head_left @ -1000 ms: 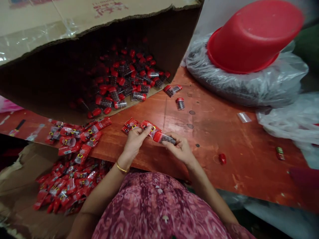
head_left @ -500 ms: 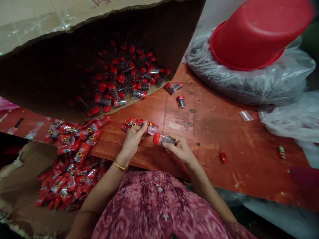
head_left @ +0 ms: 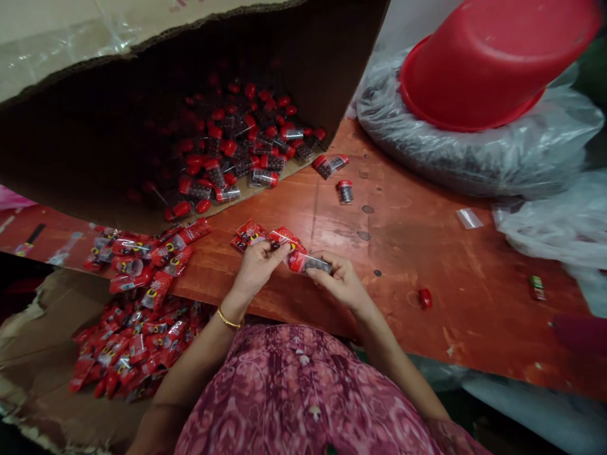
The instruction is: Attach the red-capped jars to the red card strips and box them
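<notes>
Overhead, a worn reddish-brown wooden tabletop (head_left: pixel 417 335) runs across the scene, scuffed and marked with dark round spots; a tilted brown corrugated cardboard box (head_left: pixel 303 57) lies open towards the person, its lower lip resting on the wood; inside lies a heap of clear plastic tubes with red caps (head_left: pixel 263 179), filled with dark pellets; one loose capped tube (head_left: pixel 345 193) stands apart on the wood, just below the box's corner; a lone red cap (head_left: pixel 425 298) lies further right; beyond it, a red plastic basin (head_left: pixel 493 63) sits tilted on a bulging clear plastic bag of dark contents (head_left: pixel 474 164); below the table edge, a shallow cardboard tray (head_left: pixel 28 341) holds a pile of red printed sachets (head_left: pixel 133 347); more red sachets (head_left: pixel 152 253) lie along the table's near edge.

Seated at the edge, the person wears a pink patterned garment (head_left: pixel 303 392); the left hand (head_left: pixel 256 268), with a gold bangle (head_left: pixel 229 319) at the wrist, pinches a red printed sachet (head_left: pixel 284 239); the right hand (head_left: pixel 341 281) grips a capped tube (head_left: pixel 310 263) above the table; the hands are close together, the tube's cap against the sachet; whether it sits inside cannot be told.
</notes>
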The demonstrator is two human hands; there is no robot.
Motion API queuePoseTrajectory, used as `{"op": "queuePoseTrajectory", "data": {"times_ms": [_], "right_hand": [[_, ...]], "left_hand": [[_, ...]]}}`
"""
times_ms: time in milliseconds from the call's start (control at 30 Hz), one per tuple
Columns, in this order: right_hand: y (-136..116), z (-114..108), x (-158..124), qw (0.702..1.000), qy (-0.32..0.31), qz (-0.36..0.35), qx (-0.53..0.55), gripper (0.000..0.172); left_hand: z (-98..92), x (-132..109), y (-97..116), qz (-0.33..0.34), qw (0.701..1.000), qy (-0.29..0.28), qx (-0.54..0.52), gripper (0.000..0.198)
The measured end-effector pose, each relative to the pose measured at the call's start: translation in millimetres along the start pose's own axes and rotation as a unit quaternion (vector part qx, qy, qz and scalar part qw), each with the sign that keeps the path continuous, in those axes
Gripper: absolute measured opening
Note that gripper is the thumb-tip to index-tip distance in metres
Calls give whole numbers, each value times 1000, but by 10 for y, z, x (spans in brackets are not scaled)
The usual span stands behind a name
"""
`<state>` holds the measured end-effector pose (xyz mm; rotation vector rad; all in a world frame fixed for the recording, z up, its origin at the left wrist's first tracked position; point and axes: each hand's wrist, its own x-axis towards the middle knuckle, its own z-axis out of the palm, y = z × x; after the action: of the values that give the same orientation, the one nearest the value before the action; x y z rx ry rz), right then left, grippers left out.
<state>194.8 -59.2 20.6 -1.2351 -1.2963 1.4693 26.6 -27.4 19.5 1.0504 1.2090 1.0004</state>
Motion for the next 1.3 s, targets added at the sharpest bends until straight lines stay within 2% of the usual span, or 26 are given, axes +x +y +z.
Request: {"op": "queuePoseTrajectory", "data": {"times_ms": [167, 233, 367, 533, 733, 900, 1067, 1200, 1300], "right_hand": [[109, 60, -14, 995, 82, -50, -7, 18], [156, 67, -12, 996, 84, -40, 8, 20], [198, 105, 10, 998, 49, -14, 23, 24], [233, 244, 24, 985, 152, -76, -15, 20], [232, 266, 47, 996, 65, -57, 22, 22], [197, 271, 72, 997, 19, -25, 71, 29], [207, 350, 88, 992, 81, -25, 91, 37], [190, 321, 76, 988, 6, 10, 152, 40], [164, 284, 79, 993, 5, 7, 118, 40]], "left_hand": [[197, -32, -57, -16, 990, 65, -123, 35], [243, -37, -70, -19, 982, 84, -167, 35], [288, -60, -79, -45, 976, 64, -203, 31], [358, -113, -77, -42, 973, 59, -220, 33], [289, -53, -60, -55, 978, 70, -187, 34], [247, 6, -24, -62, 981, 26, -183, 25], [270, 16, 8, -53, 978, -6, -203, 21], [241, 40, 16, -78, 971, 11, -226, 26], [242, 47, -1, -86, 967, 25, -238, 33]]}}
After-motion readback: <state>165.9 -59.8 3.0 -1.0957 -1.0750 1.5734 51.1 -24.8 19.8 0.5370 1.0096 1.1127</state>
